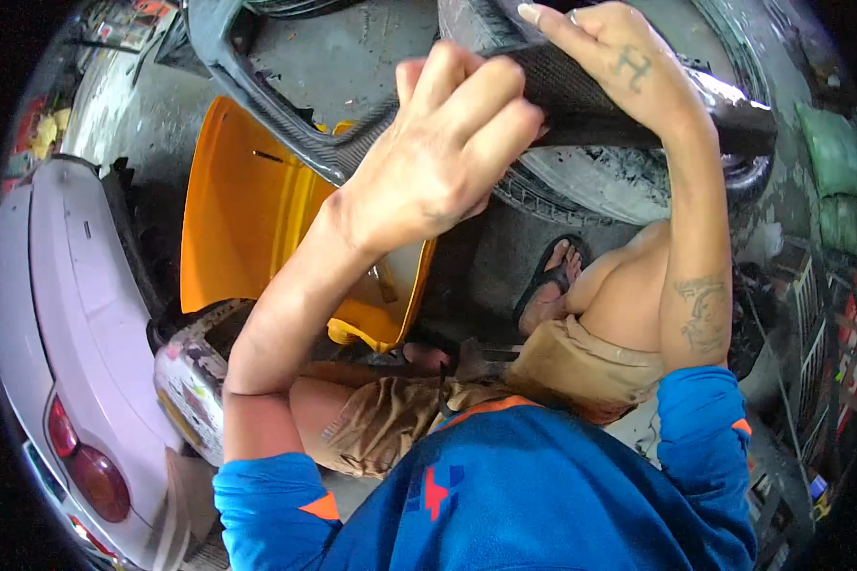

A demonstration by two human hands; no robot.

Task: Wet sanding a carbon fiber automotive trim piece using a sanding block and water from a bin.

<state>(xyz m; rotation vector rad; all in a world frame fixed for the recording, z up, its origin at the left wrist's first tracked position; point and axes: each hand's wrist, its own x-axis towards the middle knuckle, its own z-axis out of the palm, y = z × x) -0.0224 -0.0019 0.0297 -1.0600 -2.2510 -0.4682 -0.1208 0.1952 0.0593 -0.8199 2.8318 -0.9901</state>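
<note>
A black carbon-fibre vehicle body part (581, 90) with a woven pattern spans the top of the view, one curved arm reaching to the upper left. My left hand (448, 143) is closed in a fist against it, knuckles up. The curled fingers hide whatever they hold. At the upper right, my right hand (624, 62) lies over the part's upper edge and grips it, with the thumb stretched to the left. The other fingers are mostly out of sight. Beneath the part is a dusty tyre (557, 195).
A yellow-orange body panel (224, 209) stands left of my legs. Along the left side is a pale car (90, 276) with red tail lights. My sandalled foot (548, 285) rests near the tyre. Green sacks (833, 143) and clutter line the right.
</note>
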